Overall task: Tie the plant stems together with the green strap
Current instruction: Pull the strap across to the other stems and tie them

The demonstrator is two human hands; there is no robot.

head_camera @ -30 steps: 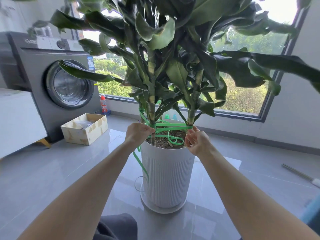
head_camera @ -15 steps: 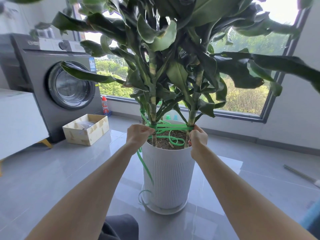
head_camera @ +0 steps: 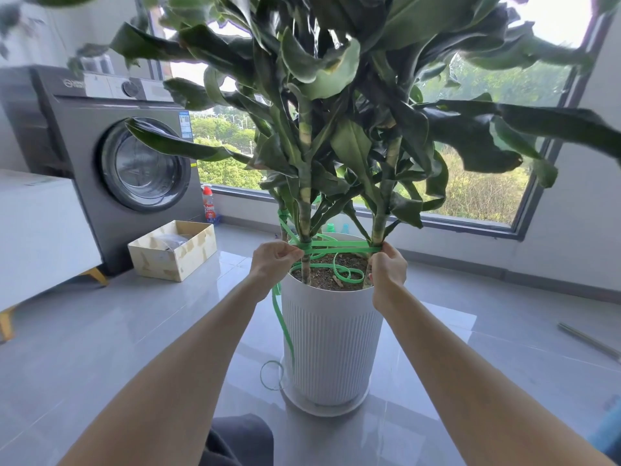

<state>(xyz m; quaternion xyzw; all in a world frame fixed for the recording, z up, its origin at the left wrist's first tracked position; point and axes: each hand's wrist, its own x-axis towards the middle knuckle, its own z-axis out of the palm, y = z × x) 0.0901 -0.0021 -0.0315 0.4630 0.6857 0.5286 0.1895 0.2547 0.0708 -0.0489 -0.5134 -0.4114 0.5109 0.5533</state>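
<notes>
Green strap [head_camera: 341,247]: stretches level, side to side, between the two stems just above the white pot [head_camera: 331,341].
Left hand [head_camera: 274,260]: pinches it at the left stem [head_camera: 305,203]; the loose tail [head_camera: 281,326] hangs below this hand.
Right hand [head_camera: 386,269]: curled on it at the right stem [head_camera: 383,210], apparently gripping; my fingertips are hidden.
Pull axis: along the strap, I judge, stems drawn inward.

Washing machine [head_camera: 111,156], cardboard box [head_camera: 173,252], bottle [head_camera: 209,205]
</notes>
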